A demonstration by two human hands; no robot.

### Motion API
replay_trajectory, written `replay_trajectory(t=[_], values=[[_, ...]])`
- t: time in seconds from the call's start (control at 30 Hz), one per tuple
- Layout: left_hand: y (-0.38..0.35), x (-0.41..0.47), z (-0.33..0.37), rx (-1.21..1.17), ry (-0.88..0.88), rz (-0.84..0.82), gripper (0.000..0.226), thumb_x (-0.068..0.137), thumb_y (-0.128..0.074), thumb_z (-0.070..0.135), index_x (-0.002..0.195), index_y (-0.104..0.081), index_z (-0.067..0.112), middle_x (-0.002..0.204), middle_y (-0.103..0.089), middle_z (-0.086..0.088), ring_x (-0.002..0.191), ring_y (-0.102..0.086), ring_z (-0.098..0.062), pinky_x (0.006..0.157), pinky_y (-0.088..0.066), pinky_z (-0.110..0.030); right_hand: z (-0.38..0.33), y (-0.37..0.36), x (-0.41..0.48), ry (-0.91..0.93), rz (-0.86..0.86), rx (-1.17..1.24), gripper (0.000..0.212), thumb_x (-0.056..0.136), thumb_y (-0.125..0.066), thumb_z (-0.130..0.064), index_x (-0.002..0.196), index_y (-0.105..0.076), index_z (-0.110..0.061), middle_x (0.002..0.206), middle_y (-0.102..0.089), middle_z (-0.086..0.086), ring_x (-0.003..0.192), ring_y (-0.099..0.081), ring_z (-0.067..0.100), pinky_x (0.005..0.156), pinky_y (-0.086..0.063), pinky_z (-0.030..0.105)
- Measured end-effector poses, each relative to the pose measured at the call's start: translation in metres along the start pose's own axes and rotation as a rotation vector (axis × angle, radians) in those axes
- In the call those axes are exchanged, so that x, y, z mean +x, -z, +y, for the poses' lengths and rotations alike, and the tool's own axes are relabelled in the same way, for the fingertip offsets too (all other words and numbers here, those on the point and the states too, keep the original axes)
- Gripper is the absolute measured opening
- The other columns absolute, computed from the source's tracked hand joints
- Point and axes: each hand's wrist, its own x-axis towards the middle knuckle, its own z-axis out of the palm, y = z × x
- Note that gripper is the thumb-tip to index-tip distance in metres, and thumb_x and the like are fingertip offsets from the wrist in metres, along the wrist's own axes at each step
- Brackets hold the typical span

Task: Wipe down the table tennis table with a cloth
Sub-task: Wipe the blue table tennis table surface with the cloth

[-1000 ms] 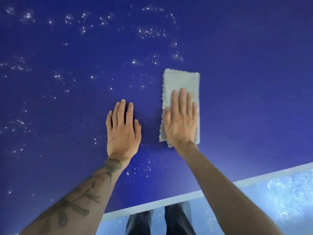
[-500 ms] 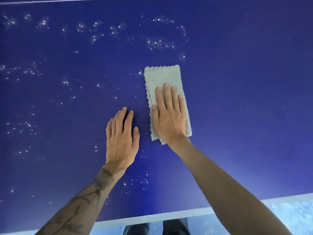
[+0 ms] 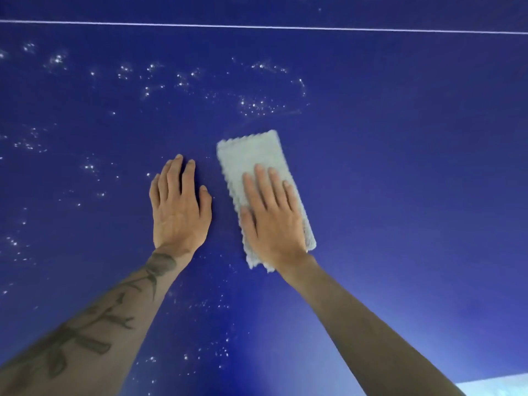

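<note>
One table (image 3: 400, 144), one cloth (image 3: 251, 161), one left hand (image 3: 178, 212), one right hand (image 3: 274, 224), one white line (image 3: 257, 26), many droplets (image 3: 254, 105)

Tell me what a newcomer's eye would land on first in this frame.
The pale grey cloth at the centre of the deep blue table tennis table stands out first, with the right hand pressed flat on it. Just beside it, the left hand lies flat on the bare surface. Glinting specks, perhaps water drops, scatter over the table's left and far parts, short of a thin white line.
</note>
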Motion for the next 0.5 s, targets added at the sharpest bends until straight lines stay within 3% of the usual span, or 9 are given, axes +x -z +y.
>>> replay_trajectory(t=[0.07, 0.2, 0.3, 0.37, 0.43, 0.5], values=[[0.0, 0.0, -0.001, -0.01, 0.001, 0.0, 0.054, 0.107, -0.038, 0.028, 0.155, -0.041, 0.005, 0.165, -0.034, -0.016, 0.153, -0.031, -0.036, 0.129, -0.02, -0.052, 0.021, 0.0, -0.012, 0.06, -0.013, -0.014, 0.061, 0.112, -0.027, -0.038, 0.17, -0.018, -0.021, 0.178, -0.011, 0.004, 0.165, -0.008, 0.025, 0.133, -0.011, 0.048], [0.0, 0.002, 0.0, -0.003, 0.013, 0.013, 0.054, 0.106, -0.038, 0.026, 0.154, -0.042, 0.004, 0.165, -0.036, -0.016, 0.154, -0.031, -0.035, 0.129, -0.019, -0.052, 0.071, 0.02, 0.03, -0.273, 0.028, -0.015, 0.061, 0.112, -0.025, -0.039, 0.171, -0.015, -0.022, 0.178, -0.009, 0.004, 0.165, -0.007, 0.025, 0.133, -0.009, 0.047], [-0.001, 0.001, 0.0, 0.007, 0.005, 0.021, 0.053, 0.106, -0.039, 0.026, 0.154, -0.043, 0.004, 0.164, -0.037, -0.017, 0.153, -0.033, -0.036, 0.129, -0.02, -0.051, 0.053, 0.025, 0.079, -0.393, 0.081, 0.025, 0.063, 0.112, -0.021, -0.038, 0.171, -0.008, -0.018, 0.179, -0.003, 0.008, 0.165, -0.001, 0.029, 0.133, -0.004, 0.049], [-0.002, 0.001, -0.002, 0.014, 0.001, 0.029, 0.053, 0.105, -0.041, 0.027, 0.154, -0.043, 0.004, 0.164, -0.037, -0.017, 0.152, -0.034, -0.036, 0.128, -0.02, -0.051, 0.021, 0.021, 0.09, -0.28, 0.058, 0.032, 0.064, 0.111, -0.017, -0.04, 0.171, -0.007, -0.019, 0.179, -0.002, 0.008, 0.165, -0.001, 0.028, 0.133, -0.004, 0.049], [-0.003, 0.002, -0.003, 0.014, -0.004, 0.036, 0.054, 0.105, -0.041, 0.027, 0.154, -0.043, 0.005, 0.164, -0.037, -0.017, 0.151, -0.034, -0.037, 0.128, -0.019, -0.05, -0.003, 0.012, 0.072, -0.048, 0.011, -0.005, 0.064, 0.111, -0.014, -0.041, 0.171, -0.01, -0.019, 0.179, -0.004, 0.007, 0.165, -0.002, 0.027, 0.133, -0.006, 0.048], [-0.003, 0.003, -0.003, 0.014, -0.01, 0.037, 0.054, 0.105, -0.041, 0.027, 0.154, -0.043, 0.004, 0.165, -0.037, -0.017, 0.152, -0.034, -0.037, 0.129, -0.019, -0.05, 0.003, 0.011, 0.048, 0.072, -0.027, -0.036, 0.062, 0.112, -0.017, -0.04, 0.171, -0.014, -0.02, 0.179, -0.006, 0.005, 0.165, -0.004, 0.025, 0.133, -0.008, 0.048]])
